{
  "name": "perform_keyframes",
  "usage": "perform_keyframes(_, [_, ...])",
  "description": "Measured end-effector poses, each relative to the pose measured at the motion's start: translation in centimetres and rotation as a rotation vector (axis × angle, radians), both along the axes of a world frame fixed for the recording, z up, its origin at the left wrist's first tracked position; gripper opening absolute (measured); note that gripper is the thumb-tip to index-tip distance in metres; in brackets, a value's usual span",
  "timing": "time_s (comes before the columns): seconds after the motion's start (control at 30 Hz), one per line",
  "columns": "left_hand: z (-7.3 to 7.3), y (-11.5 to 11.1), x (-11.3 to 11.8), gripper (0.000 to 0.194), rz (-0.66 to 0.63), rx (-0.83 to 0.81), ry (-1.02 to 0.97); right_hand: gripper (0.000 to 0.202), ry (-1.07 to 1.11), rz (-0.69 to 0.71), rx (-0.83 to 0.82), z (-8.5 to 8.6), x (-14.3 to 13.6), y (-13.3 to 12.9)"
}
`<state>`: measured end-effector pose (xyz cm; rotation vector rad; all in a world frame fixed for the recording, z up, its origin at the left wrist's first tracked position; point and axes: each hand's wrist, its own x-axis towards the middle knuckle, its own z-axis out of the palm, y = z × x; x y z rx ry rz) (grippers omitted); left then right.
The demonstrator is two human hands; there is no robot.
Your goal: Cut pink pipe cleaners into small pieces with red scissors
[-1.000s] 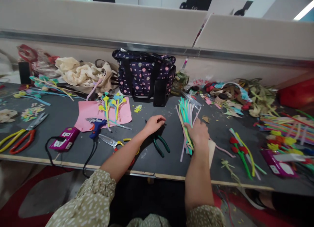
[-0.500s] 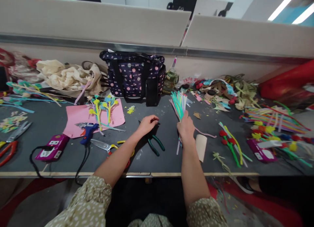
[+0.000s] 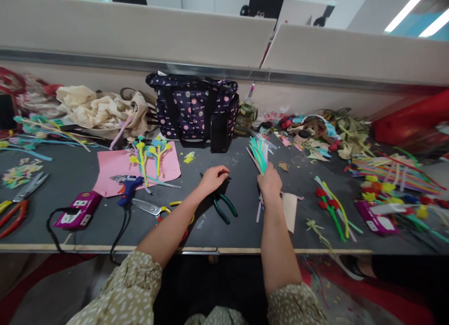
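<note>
My right hand [image 3: 271,181] is closed around a bundle of pipe cleaners [image 3: 258,153], turquoise, lilac and white, with the tops fanned out and a few ends below the fist. Under its wrist lies a cardboard tube [image 3: 289,213]. My left hand [image 3: 214,179] is over the table with fingers curled in toward the thumb; I see nothing in them. Beneath that hand lie green-handled pliers [image 3: 224,207], their jaws partly covered. Scissors [image 3: 149,207] with red and yellow handles lie partly under my left forearm.
A blue glue gun [image 3: 129,191] and pipe-cleaner flowers [image 3: 142,159] lie on pink paper [image 3: 107,163]. Behind stand a patterned bag [image 3: 192,112], a phone [image 3: 219,134] and a bottle [image 3: 245,117]. Purple power strips [image 3: 79,210] and more pipe cleaners [image 3: 396,173] lie either side.
My right hand and the bundle of pipe cleaners have shifted slightly down and right, the bundle's top looking more compact. My left hand stays over the pliers. The whole view has shifted slightly.
</note>
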<state>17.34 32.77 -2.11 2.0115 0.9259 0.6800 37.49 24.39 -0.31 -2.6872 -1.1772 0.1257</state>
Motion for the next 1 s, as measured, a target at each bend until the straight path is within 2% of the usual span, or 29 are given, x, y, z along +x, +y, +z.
perform_keyframes(0.2, [0.3,-0.1,-0.2,0.018,-0.018,0.007,0.010,0.054,-0.042,0.037,0.188,0.3,-0.6,0.7])
perform_keyframes(0.37, [0.1,-0.1,-0.2,0.017,-0.013,0.010,-0.001,0.067,-0.047,-0.011,0.023,0.1,-1.1,0.4])
perform_keyframes(0.53, [-0.2,0.0,-0.1,0.017,-0.039,0.031,-0.025,0.047,0.070,-0.015,-0.032,-0.5,-0.2,0.7])
perform_keyframes(0.6, [-0.3,0.0,-0.1,0.017,-0.046,0.036,-0.018,0.046,0.132,-0.009,-0.006,-0.6,0.2,0.9])
perform_keyframes(0.7, [-0.4,0.0,-0.1,0.018,-0.060,0.037,0.005,0.053,0.236,0.010,0.163,-1.0,0.6,1.4])
perform_keyframes(0.83, [-0.4,-0.5,0.2,0.019,-0.132,0.056,0.043,0.058,0.393,0.083,0.510,-2.0,0.1,2.4])
perform_keyframes(0.9, [-0.4,-0.8,0.3,0.021,-0.175,0.077,0.060,0.060,0.588,0.141,0.666,-2.5,-0.5,3.1])
perform_keyframes(1.0, [-0.3,-1.0,0.4,0.022,-0.198,0.096,0.074,0.057,0.859,0.187,0.773,-3.0,-0.9,3.6])
